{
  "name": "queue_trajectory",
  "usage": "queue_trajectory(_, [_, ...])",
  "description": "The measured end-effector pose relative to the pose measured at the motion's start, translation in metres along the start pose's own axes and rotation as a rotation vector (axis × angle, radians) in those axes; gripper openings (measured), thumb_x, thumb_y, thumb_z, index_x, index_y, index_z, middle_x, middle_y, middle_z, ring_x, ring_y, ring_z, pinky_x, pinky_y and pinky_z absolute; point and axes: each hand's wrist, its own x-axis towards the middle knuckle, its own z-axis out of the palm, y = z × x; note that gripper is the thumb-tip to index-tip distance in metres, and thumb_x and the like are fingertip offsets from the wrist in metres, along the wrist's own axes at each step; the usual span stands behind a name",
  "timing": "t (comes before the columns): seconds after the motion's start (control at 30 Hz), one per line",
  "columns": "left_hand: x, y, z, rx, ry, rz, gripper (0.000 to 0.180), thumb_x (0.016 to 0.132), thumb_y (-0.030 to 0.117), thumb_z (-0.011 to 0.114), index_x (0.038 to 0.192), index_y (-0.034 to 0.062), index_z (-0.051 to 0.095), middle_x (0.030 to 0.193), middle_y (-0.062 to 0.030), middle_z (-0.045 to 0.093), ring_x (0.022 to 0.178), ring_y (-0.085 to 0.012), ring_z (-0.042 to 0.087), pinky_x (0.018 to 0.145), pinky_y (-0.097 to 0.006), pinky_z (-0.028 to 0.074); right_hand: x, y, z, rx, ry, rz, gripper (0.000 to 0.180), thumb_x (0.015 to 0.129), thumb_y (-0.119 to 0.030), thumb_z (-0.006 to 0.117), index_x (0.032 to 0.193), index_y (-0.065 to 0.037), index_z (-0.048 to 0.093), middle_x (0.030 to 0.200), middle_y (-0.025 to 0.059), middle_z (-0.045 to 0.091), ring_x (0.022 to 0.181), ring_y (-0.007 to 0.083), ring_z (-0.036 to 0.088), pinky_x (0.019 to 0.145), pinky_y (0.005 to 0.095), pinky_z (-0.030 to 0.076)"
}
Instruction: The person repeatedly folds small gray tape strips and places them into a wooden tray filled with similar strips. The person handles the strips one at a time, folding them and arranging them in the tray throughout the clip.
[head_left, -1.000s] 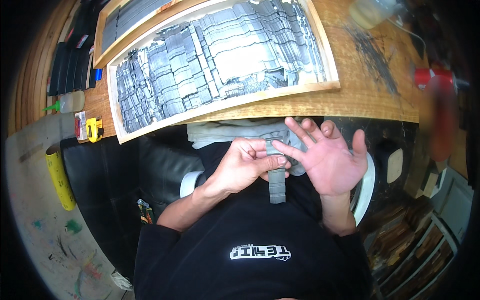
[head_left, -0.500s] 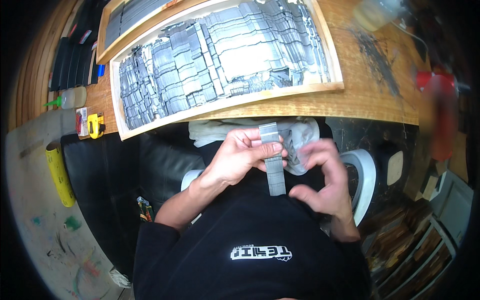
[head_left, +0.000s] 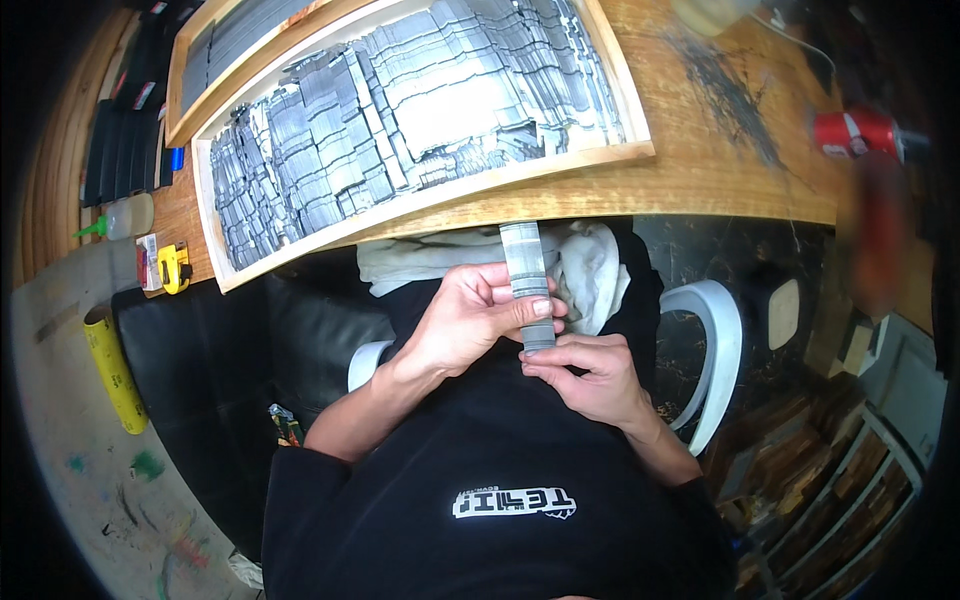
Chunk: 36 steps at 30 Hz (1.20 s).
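Whereas the right hand was spread wide a second ago, it is now pinching the lower end of the strip, while the left hand is gripping its middle. Grey, banded, upright, the strip is sitting over a white cloth, just below the table edge, near the tray.

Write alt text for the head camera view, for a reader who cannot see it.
A seated person's left hand and right hand together hold a flat grey strip upright over a white cloth on the lap. Ahead, a wooden workbench carries a wooden tray packed with similar grey strips.
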Motion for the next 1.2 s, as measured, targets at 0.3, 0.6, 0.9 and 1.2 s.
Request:
queue_trajectory(0.3, [0.017,-0.02,-0.015,0.194,0.05,0.073,0.018,0.096,0.003,0.075,0.114,-0.0023,0.073,0.101,-0.0135,0.079,0.092,-0.0212,0.077,0.08,-0.032,0.063,0.018,0.031,-0.047,-0.681,0.312,0.24,0.016,0.085,-0.011,0.084,0.092,0.0,0.076,0.097,0.0148,0.071,0.084,0.0268,0.071,0.071,0.0363,0.056])
queue_trajectory(0.6, [0.04,-0.036,-0.028,0.146,0.079,-0.132,0.022,0.089,-0.001,0.081,0.11,0.0007,0.076,0.098,-0.0077,0.079,0.085,-0.0166,0.076,0.074,-0.029,0.062,0.017,0.072,-0.075,0.512,0.205,0.12,0.033,0.102,-0.016,0.064,0.121,0.011,0.068,0.121,0.0127,0.065,0.109,0.0171,0.062,0.096,0.0313,0.048])
queue_trajectory(0.9, [0.052,-0.068,-0.012,0.357,0.079,-0.04,0.014,0.085,-0.011,0.072,0.095,-0.0019,0.075,0.082,-0.0011,0.074,0.072,-0.004,0.062,0.063,-0.024,0.05,0.039,0.085,-0.031,0.349,0.03,0.286,0.05,0.088,-0.02,0.087,0.124,0.003,0.06,0.116,0.0103,0.067,0.108,0.0124,0.061,0.093,0.0301,0.051])
queue_trajectory(1.2, [0.058,-0.062,-0.012,0.406,0.022,-0.085,0.018,0.084,-0.014,0.067,0.093,-0.0003,0.076,0.083,-0.0011,0.075,0.072,-0.0043,0.063,0.06,-0.023,0.048,0.047,0.085,-0.025,-0.056,0.049,0.317,0.036,0.099,-0.024,0.074,0.111,0.009,0.065,0.092,0.0233,0.073,0.085,0.0271,0.073,0.078,0.0401,0.057])
